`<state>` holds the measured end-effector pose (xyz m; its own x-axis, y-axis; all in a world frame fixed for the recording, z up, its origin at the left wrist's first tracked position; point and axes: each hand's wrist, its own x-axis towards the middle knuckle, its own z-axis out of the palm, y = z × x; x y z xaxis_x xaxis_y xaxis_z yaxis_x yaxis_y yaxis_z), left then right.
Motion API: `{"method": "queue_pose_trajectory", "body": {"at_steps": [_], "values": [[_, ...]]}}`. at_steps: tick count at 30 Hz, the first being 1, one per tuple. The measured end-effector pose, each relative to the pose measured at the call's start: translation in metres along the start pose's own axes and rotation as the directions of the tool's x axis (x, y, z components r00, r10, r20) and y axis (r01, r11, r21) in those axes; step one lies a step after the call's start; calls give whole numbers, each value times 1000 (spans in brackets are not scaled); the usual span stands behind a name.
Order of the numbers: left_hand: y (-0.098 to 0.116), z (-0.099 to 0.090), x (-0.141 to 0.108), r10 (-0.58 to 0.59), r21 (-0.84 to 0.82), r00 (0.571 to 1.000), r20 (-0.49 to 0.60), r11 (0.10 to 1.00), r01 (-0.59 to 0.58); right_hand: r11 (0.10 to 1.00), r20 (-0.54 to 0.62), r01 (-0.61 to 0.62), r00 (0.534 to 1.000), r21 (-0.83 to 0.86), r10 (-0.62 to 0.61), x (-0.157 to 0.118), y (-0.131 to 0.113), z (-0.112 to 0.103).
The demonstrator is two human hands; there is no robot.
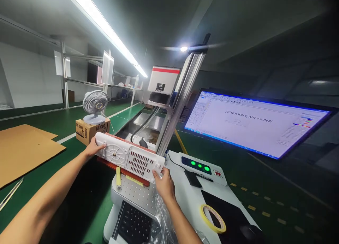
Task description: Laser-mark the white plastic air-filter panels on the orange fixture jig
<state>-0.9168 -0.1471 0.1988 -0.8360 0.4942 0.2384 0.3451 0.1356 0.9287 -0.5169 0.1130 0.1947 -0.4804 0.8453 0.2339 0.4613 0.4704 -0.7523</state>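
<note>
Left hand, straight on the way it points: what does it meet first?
The left hand first meets the white panel already in its grip. Beyond that, probably the M-1000 box, though depth is unclear from this one view.

- "REMOVABLE AIR FILTER" stands in dark capitals on the lit monitor [259, 131]; the menus and side panels around it are too small to read.
- "M-1000" shows twice on the cardboard box [91, 137], once on each visible side, with finer print I can't make out.
- The dark label [160, 87] on the white machine head [164, 77] is illegible from here.
</note>
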Motion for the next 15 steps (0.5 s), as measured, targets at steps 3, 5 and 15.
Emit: {"method": "queue_pose_trajectory", "body": {"at_steps": [3, 5, 15], "values": [[-10, 8, 6, -87, 9, 995, -44, 996, 87, 999, 33, -3, 999, -33, 4, 9, 6, 9], [-20, 8, 8, -121, -23, 992, -33, 993, 120, 998, 46, -1, 999, -58, 3, 13, 10, 14], [-3, -5, 12, -131, 58, 990, 61, 990, 127, 998, 37, 33, 999, -53, -31, 17, 10, 21]]}}
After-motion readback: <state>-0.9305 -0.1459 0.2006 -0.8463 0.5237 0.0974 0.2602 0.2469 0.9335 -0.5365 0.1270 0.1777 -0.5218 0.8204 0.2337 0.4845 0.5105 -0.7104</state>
